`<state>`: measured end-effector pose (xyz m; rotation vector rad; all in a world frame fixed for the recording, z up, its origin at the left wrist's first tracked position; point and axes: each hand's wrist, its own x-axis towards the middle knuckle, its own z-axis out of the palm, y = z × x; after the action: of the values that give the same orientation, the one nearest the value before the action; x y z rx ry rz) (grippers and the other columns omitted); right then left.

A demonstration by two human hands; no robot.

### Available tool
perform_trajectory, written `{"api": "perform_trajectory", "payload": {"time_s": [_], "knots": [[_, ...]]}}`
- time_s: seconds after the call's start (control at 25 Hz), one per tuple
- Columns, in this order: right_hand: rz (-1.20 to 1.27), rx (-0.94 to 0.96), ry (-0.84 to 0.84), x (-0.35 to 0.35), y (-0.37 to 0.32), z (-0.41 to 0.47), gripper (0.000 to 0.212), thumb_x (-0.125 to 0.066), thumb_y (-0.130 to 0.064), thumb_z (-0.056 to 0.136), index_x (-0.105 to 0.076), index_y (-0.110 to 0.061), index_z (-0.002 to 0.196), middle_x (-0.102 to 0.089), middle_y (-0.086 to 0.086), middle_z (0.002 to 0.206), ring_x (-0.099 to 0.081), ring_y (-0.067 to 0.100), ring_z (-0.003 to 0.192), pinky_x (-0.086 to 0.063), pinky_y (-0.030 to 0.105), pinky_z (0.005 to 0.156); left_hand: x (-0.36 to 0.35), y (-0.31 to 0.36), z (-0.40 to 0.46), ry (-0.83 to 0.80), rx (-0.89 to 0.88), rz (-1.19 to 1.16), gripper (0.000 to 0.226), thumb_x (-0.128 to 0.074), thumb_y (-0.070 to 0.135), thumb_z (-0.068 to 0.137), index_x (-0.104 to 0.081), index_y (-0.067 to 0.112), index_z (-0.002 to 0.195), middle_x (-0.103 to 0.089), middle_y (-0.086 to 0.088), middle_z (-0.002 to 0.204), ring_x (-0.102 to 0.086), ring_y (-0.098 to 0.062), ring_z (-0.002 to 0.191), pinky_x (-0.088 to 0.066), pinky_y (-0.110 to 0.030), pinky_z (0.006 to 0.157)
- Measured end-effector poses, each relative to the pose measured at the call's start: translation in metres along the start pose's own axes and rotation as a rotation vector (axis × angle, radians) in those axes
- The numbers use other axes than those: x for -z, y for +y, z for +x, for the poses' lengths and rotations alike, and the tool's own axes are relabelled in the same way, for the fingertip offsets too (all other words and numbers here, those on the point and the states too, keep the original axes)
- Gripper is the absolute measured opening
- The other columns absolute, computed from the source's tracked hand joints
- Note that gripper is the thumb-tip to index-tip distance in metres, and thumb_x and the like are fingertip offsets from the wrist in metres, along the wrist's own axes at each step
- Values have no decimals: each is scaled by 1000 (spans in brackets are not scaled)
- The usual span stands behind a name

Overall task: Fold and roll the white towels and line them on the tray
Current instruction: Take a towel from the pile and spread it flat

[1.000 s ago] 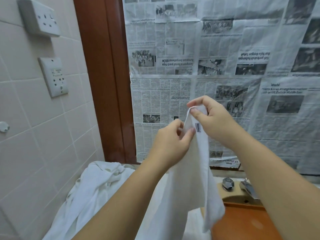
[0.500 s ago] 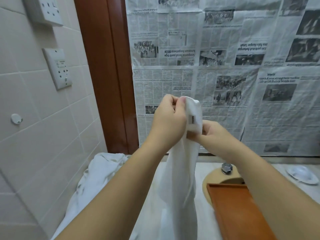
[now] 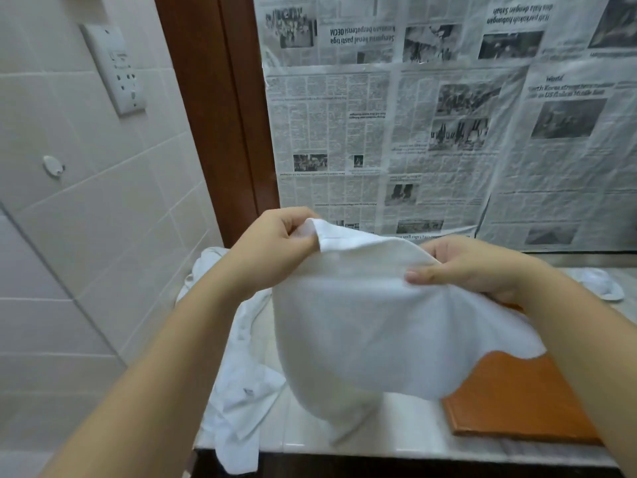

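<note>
Single view only, worn on the head, looking forward and down from close above the table [image 3: 379, 439]. Facing a newspaper-covered wall [image 3: 448, 132] straight behind the table, with tiled wall [image 3: 86, 236] to the left of it. Near enough that both forearms fill the lower frame. Wide-angle, with straight edges bowed. Front edge of the table low in frame.

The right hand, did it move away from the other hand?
Yes. The right hand slid rightward along the towel, away from the left hand; against the newspaper it sits farther right.
</note>
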<state>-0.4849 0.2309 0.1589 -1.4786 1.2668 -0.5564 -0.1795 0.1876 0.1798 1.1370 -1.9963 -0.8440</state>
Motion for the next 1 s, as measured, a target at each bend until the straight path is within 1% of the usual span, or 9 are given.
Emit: {"api": "perform_trajectory", "payload": {"time_s": [0.08, 0.24, 0.32, 0.44, 0.52, 0.6, 0.72, 0.84, 1.0], "knots": [[-280, -37, 4, 3, 7, -16, 35, -81, -44, 87, -78, -14, 105, -78, 13, 106, -75, 34, 99, -59, 51, 92, -8, -22, -12, 125, 65, -36, 16, -61, 23, 103, -71, 18, 91, -65, -10, 78, -54, -13, 67, -41, -31, 62], [-653, -74, 3, 7, 32, -40, 78, -70, -86, 64, -74, -20, 105, -75, 10, 98, -70, 34, 94, -55, 53, 87, -40, -36, -50, 161, 187, -129, 10, -59, 18, 101, -65, 22, 95, -62, 10, 76, -53, -9, 70, -42, -28, 64], [-699, -13, 40, 7, 21, -54, 54, -73, -72, 78, -74, -23, 100, -76, 3, 90, -72, 27, 88, -57, 51, 83, -49, -16, -65, 160, 123, -29, 12, -70, 35, 97, -66, 38, 108, -61, 16, 76, -55, -3, 69, -44, -18, 63], [-668, 75, 79, 14, -25, -76, 26, -75, -45, 92, -74, -19, 89, -71, -4, 70, -67, 13, 58, -51, 29, 50, -33, 29, -61, 148, -54, 206, 23, -75, 55, 88, -73, 40, 106, -51, 5, 68, -47, -8, 60, -40, -21, 57], [-669, 160, 136, 24, -65, -87, 22, -75, -42, 92, -75, -21, 90, -75, -5, 76, -70, 15, 63, -54, 26, 57, -13, 58, -41, 225, -154, 263, 26, -67, 46, 98, -75, 24, 89, -58, -4, 68, -49, -9, 57, -39, -22, 52], [-662, 245, 206, 33, -104, -97, 25, -78, -45, 89, -76, -21, 97, -78, 0, 89, -76, 23, 81, -61, 42, 77, 9, 80, -15, 360, -195, 139, 25, -57, 30, 104, -77, 23, 91, -70, -11, 84, -62, -17, 66, -49, -36, 56], [-628, 317, 324, 50, -155, -113, 35, -82, -48, 83, -76, -15, 95, -78, 8, 94, -75, 21, 80, -59, 40, 77, 40, 109, 11, 511, -176, -63, 21, -61, 28, 101, -78, 31, 89, -75, 3, 85, -67, -17, 77, -56, -39, 65], [-713, 348, 381, 53, -197, -139, 32, -81, -50, 83, -77, -19, 92, -77, 7, 87, -67, 15, 68, -53, 33, 67, 65, 139, 1, 349, -237, -114, 27, -81, 45, 88, -79, 24, 103, -78, 2, 92, -75, -17, 84, -61, -34, 66], [-589, 386, 341, 56, -226, -167, 26, -82, -40, 83, -77, -17, 94, -75, 14, 87, -66, 20, 66, -55, 34, 64, 98, 173, -18, 290, -351, -218, 42, -88, 38, 78, -77, 14, 110, -79, -6, 103, -77, -22, 95, -63, -39, 79]]}}
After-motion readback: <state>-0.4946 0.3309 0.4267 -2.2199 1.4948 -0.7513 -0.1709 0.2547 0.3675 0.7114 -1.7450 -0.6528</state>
